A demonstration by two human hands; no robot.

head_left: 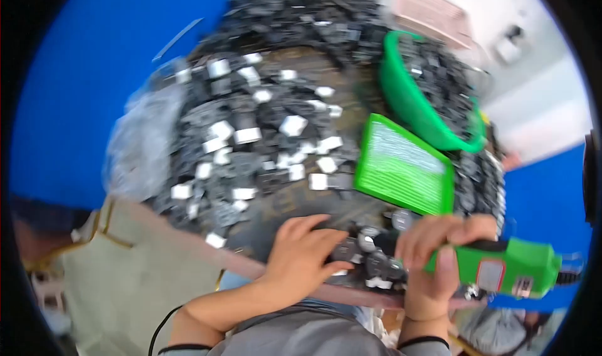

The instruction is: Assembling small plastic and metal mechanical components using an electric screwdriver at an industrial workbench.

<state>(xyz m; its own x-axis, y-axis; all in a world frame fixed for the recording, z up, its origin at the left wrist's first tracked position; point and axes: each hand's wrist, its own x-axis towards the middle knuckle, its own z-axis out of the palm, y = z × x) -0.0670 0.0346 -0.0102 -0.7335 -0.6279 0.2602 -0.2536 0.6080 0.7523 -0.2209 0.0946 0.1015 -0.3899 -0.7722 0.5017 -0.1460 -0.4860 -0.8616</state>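
Note:
My right hand point(436, 249) is wrapped around a green electric screwdriver point(501, 269), held nearly level. Its black cord leaves from the right end, and its front end points left toward the small parts. My left hand point(304, 252) rests at the table's near edge, thumb and fingers closed about a dark round plastic part point(344, 250). Blur hides the finer detail of that grip. Between the two hands lie several dark round parts point(377, 265) with shiny faces and white pieces. The screwdriver's tip is hard to make out behind the fingers.
Many black parts with white blocks point(248, 135) cover the table's left side, beside a clear plastic bag point(141, 143). A heap of black parts point(301, 14) lies at the far end. A green tray point(407, 164) and a full green basket point(392, 74) stand to the right.

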